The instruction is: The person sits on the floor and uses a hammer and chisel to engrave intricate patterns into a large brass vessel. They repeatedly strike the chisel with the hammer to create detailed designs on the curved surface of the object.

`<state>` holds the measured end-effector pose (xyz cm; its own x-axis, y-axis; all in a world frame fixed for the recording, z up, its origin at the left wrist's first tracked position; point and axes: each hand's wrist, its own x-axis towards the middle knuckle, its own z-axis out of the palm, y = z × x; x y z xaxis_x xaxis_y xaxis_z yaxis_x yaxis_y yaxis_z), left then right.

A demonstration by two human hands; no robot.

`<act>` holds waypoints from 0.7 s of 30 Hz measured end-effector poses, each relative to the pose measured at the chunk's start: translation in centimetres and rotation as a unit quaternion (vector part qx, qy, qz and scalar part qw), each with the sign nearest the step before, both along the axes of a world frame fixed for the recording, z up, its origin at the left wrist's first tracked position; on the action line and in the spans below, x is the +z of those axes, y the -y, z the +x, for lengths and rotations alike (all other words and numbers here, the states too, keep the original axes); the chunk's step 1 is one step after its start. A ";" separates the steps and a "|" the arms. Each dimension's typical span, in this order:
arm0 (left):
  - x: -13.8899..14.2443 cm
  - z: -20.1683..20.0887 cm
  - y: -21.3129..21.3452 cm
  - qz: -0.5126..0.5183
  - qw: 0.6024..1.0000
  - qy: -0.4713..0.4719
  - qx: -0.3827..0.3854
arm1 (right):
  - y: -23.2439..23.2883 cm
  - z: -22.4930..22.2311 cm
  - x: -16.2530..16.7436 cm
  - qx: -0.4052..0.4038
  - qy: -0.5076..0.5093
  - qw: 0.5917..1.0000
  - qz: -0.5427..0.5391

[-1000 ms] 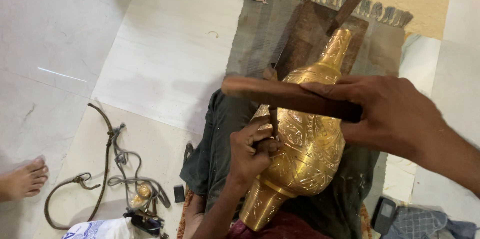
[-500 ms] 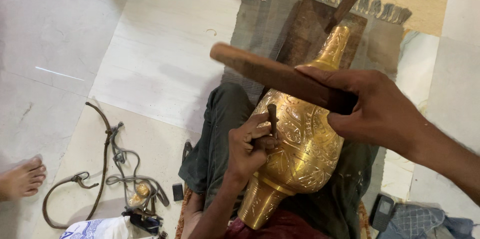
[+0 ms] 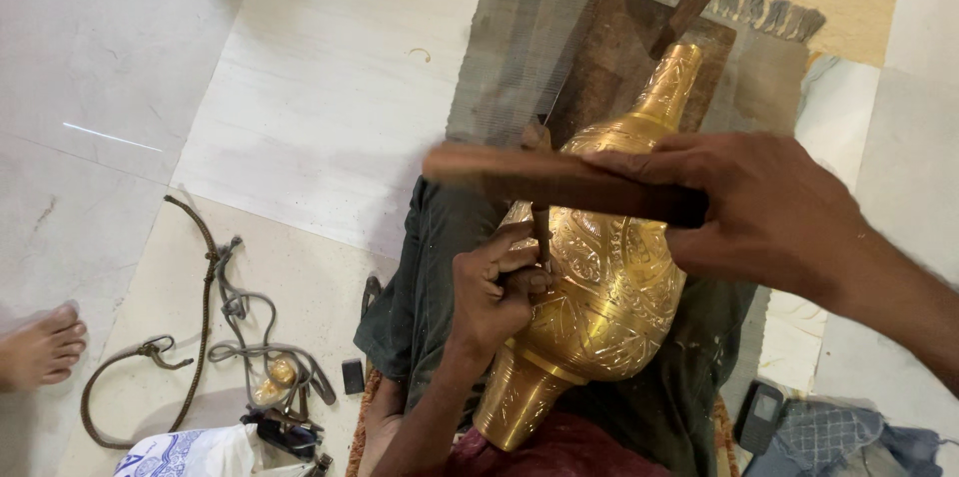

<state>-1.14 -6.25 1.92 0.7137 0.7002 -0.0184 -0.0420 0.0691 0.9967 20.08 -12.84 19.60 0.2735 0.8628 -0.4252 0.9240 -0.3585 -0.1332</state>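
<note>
Fingers (image 3: 514, 259) pinch chisel (image 3: 540, 227) against brass vase (image 3: 609, 297); right hand (image 3: 769, 212) clenches wooden mallet (image 3: 559, 182).

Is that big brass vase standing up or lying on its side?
Lying tilted. The brass vase rests across the person's lap, its narrow neck pointing up toward the wooden block and its base toward the body.
</note>
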 end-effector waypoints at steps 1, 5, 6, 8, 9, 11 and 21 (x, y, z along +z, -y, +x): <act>0.0 -0.1 0.0 -0.006 1.000 0.008 0.003 | -0.1 0.1 0.0 -0.052 -0.041 0.998 0.012; 0.0 -0.1 0.0 -0.002 1.000 -0.030 0.001 | -0.2 0.0 0.1 -0.054 -0.065 0.996 0.005; 0.0 -0.1 -0.1 0.002 1.000 -0.013 0.002 | -0.2 -0.1 0.2 -0.002 -0.037 0.999 -0.006; 0.1 0.0 -0.2 0.006 1.000 0.017 0.006 | -0.1 -0.3 0.3 -0.117 -0.105 0.987 0.009; 0.1 0.0 -0.2 0.006 1.000 0.010 0.001 | -0.2 -0.3 0.3 -0.120 -0.099 0.988 -0.003; 0.3 0.1 -0.1 0.010 1.000 -0.001 -0.009 | -0.2 -0.5 0.4 -0.070 -0.046 0.995 -0.044; 1.0 0.0 -0.2 0.022 1.000 0.018 0.008 | 0.1 0.2 -0.1 -0.110 -0.013 0.994 -0.020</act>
<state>-1.12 -6.05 2.92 0.7014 0.7117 0.0389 -0.0789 0.0233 0.9966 20.24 -12.96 19.54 0.4416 0.7660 -0.4671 0.8195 -0.5563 -0.1375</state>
